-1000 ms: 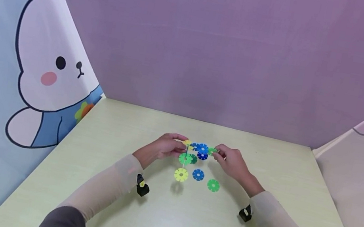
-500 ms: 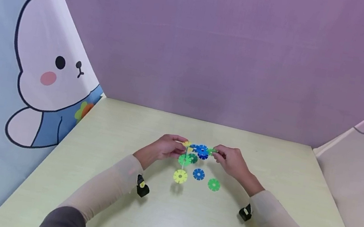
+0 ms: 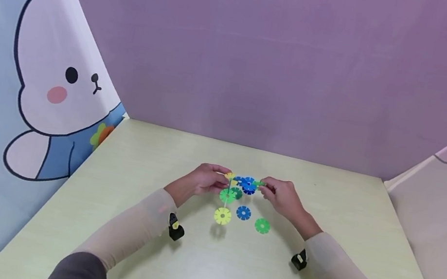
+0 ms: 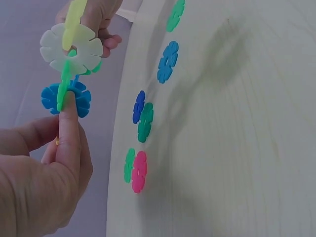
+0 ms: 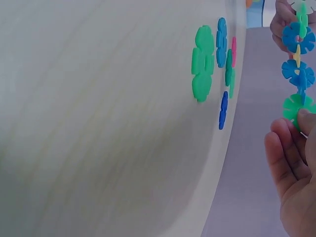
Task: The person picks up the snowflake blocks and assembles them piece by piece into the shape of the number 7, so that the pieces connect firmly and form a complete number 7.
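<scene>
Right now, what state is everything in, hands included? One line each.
Left hand: pinches the disc chain.
Right hand: pinches the chain's green end disc.
Chain: discs slotted together, raised off the table.
Near green disc: loose, flat on the table.
Blue disc: loose, flat.
Dark blue disc: loose, flat.
Dark green disc: loose, flat.
Far green disc: loose, flat.
Pink disc: loose, flat; contact with far green disc unclear.

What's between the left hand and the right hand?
A chain of linked discs spans from the left hand to the right hand, including blue discs and the green disc the right hand pinches. Head and right wrist views show it.
</scene>
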The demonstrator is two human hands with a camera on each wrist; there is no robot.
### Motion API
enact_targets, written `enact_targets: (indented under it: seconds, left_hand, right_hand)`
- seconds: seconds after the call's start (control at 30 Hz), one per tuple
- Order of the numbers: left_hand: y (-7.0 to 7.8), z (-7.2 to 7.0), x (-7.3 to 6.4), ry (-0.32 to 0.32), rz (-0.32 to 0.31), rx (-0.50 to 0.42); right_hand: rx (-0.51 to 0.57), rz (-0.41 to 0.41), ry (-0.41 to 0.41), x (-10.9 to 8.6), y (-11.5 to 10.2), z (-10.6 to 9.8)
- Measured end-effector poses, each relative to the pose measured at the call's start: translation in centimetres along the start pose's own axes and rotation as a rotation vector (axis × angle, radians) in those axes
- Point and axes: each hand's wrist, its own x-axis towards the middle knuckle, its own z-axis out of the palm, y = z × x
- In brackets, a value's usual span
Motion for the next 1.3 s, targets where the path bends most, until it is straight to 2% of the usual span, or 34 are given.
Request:
enact_targets:
  seconds: [0.2, 0.37, 0.53, 0.77, 0.87, 0.97, 1.17, 1.3]
  left_hand:
    - [-0.1, -0.2, 0.1, 0.012, 0.0, 0.01]
    - [-0.2, -0.2, 0.2, -0.004, 0.003, 0.027]
    - [0.2, -0.1, 0.2, -0.013, 0.011, 0.045]
    - [0.5, -0.1, 0.1, -0.004, 0.004, 0.078]
    - [0.7, -0.2, 0.0, -0.008, 0.003, 0.078]
    - [0.7, -0.3, 0.0, -0.008, 0.011, 0.076]
    - [0.4, -0.6, 0.2, 0.01, 0.007, 0.074]
    - [0.3, -0.8, 0.3, 0.024, 0.007, 0.063]
  right_hand:
    - [0.003, -0.031, 0.012, 0.2, 0.2, 0.3]
    - [0.001, -0.031, -0.013, 0.1, 0.3, 0.1]
    - [0.006, 0.016, -0.031, 0.2, 0.0, -0.5]
    - [0.056, 0.163, -0.076, 0.0, 0.2, -0.6]
    - [0.072, 0.188, -0.088, -0.2, 0.5, -0.8]
    - [0.043, 0.174, -0.16, -0.7, 0.8, -1.2]
    - [0.058, 0.119, -0.419, -2.0, 1.6, -1.6]
    - [0.045, 0.09, -0.549, -2.7, 1.6, -1.4]
